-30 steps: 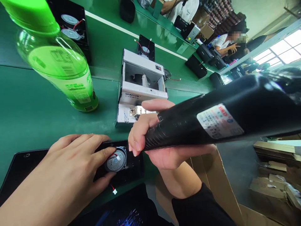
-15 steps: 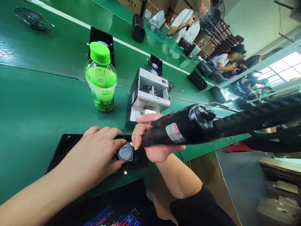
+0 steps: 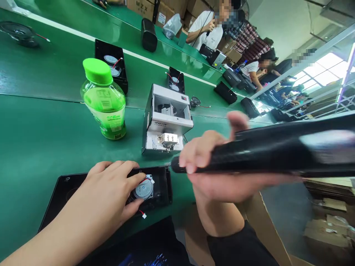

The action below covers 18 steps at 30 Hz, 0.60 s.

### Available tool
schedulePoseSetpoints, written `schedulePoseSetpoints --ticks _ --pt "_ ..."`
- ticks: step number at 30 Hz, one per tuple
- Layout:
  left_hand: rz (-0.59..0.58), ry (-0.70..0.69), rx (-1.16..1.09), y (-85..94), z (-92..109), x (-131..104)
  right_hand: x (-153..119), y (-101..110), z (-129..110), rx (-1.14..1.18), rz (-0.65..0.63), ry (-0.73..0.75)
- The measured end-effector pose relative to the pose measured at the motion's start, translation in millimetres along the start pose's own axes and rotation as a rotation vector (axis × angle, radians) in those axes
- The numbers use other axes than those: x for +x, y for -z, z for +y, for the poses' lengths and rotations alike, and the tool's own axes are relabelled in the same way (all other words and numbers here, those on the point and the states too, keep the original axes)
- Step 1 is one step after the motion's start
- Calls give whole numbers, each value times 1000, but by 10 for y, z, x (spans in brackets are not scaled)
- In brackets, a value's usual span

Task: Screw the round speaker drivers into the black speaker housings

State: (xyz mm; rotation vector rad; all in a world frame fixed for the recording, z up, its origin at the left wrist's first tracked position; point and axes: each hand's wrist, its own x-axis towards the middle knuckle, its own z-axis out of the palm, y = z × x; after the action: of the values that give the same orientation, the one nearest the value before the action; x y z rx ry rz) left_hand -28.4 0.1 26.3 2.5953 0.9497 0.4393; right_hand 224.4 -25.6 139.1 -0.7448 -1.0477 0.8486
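Observation:
My left hand [image 3: 111,195] reaches over a black speaker housing [image 3: 163,194] on the green bench. Its thumb and index finger close around a round speaker driver [image 3: 144,188] with a grey magnet, seated in the housing. A red wire with a white plug [image 3: 144,215] hangs over the near edge. My right hand [image 3: 210,162] is wrapped round a black electric screwdriver [image 3: 266,151], blurred by motion and held sideways. Its tip points left, just right of the housing. Behind stands a white-and-black screw feeder [image 3: 169,118].
A green-capped bottle [image 3: 104,99] stands left of the feeder. Farther back are housings with drivers [image 3: 111,64], loose speaker drivers [image 3: 19,33] and a black speaker [image 3: 149,35]. Co-workers [image 3: 206,29] sit across the bench. Cardboard boxes [image 3: 327,236] lie at lower right.
My right hand has drawn the screwdriver to the right, away from the driver, exposing the feeder's front. My left hand keeps its hold. The view has shifted slightly.

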Motion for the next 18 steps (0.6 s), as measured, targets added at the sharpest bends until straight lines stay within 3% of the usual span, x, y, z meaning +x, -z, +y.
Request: schedulePoseSetpoints --ticks 2,4,9,13,18 --pt "21 -9 10 -45 -29 -39 176 -6 -180 -60 21 113" --pt "38 -7 33 -83 -50 -70 331 -13 -197 -132 17 180" --pt "73 -40 40 -93 -30 -59 509 -19 149 -168 -79 157" --pt "93 -60 61 -52 19 -6 524 -4 348 -150 -54 92" --pt "80 -66 77 -37 10 -3 509 7 456 -173 -12 180"
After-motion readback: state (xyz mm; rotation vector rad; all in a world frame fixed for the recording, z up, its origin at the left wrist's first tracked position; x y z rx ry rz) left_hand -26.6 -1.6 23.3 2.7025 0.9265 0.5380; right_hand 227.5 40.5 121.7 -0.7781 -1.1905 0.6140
